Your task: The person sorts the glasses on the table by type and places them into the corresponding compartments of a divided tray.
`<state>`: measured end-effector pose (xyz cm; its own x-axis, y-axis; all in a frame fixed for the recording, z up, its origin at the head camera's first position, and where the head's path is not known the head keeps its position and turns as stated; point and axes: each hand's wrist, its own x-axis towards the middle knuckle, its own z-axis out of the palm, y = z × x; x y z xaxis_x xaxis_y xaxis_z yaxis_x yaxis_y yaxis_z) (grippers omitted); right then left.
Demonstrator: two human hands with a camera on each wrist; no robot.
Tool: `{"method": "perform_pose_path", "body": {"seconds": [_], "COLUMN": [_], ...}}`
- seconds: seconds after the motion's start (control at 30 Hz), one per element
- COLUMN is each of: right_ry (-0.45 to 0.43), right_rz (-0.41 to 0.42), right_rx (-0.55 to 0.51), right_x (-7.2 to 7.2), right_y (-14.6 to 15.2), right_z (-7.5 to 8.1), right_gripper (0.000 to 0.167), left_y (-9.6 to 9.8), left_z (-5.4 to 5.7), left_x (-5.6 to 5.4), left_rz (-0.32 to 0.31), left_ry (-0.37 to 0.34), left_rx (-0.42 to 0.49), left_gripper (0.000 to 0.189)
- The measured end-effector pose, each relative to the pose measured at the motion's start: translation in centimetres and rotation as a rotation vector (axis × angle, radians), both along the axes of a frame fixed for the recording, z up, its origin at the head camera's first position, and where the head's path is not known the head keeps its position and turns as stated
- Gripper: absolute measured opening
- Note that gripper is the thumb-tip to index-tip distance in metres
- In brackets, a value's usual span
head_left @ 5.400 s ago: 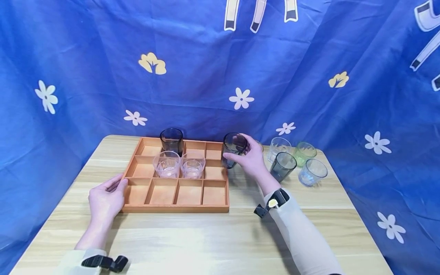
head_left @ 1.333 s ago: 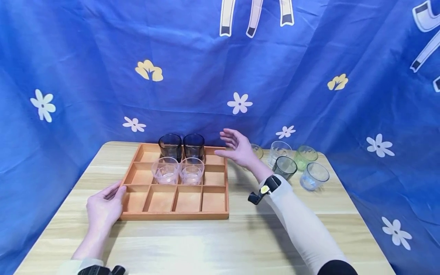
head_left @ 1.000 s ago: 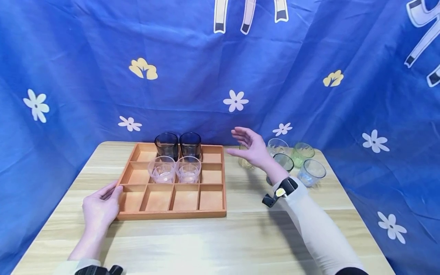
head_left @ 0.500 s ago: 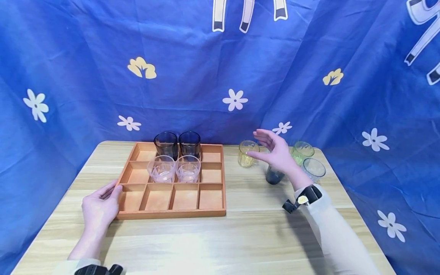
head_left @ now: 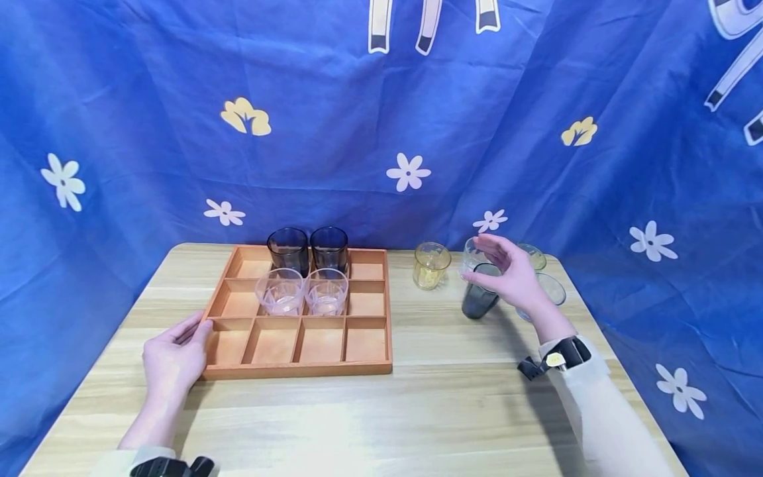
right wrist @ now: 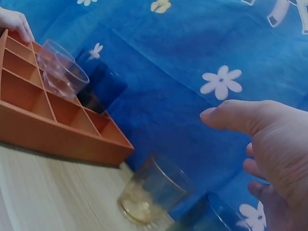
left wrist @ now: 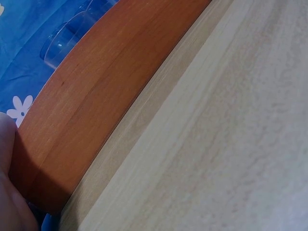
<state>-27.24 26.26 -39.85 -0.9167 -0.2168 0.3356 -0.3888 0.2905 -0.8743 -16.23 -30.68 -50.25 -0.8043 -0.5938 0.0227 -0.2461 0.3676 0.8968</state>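
My left hand (head_left: 174,358) grips the left side of a divided wooden tray (head_left: 298,371), thumb over its rim. Two dark glasses (head_left: 289,252) stand in the tray's back row, in the middle two compartments. Just in front of them, two clear pinkish glasses (head_left: 280,295) fill the middle compartments of the second row. Over on the right, my right hand (head_left: 517,281) is held with thumb and fingers spread at a third dark glass (head_left: 479,301); its thumb overlaps that rim in the head view. In the right wrist view no glass lies between the thumb (right wrist: 231,115) and fingers.
A yellow glass (head_left: 432,266) stands between the tray and the dark glass. Behind and beside my right hand are a clear glass (head_left: 469,257), a green glass (head_left: 534,257) and a bluish glass (head_left: 556,290), partly hidden. A blue curtain (head_left: 334,132) hangs behind the table.
My right hand set a dark glass beside the other in the tray's back row, let go, and moved right past the yellow glass to the remaining dark one. My left hand stays on the tray.
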Motion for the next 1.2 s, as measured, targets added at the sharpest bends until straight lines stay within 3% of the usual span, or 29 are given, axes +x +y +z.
{"method": "perform_pose_path", "body": {"seconds": [0.4, 0.77, 1.03, 1.2], "right_ry": [-0.026, -0.082, -0.221, -0.244], "right_rz": [-0.079, -0.095, -0.138, -0.14], "right_rx": [0.036, 0.029, -0.102, -0.145], "right_x": [1.0, 1.5, 1.8, 1.6], "right_y": [3.5, 4.2, 3.8, 3.5], "right_z": [-2.3, -4.2, -6.0, -7.3], "right_gripper": [0.079, 0.087, 0.093, 0.09], "left_y": [0.2, 0.1, 0.1, 0.1], "left_z": [0.3, 0.2, 0.3, 0.1], "left_x": [0.2, 0.1, 0.2, 0.3], "left_rz": [-0.009, -0.009, -0.013, -0.016], "left_ry": [0.006, 0.003, 0.002, 0.014], "left_rx": [-0.026, -0.024, -0.017, -0.019], "left_gripper": [0.039, 0.038, 0.039, 0.038]}}
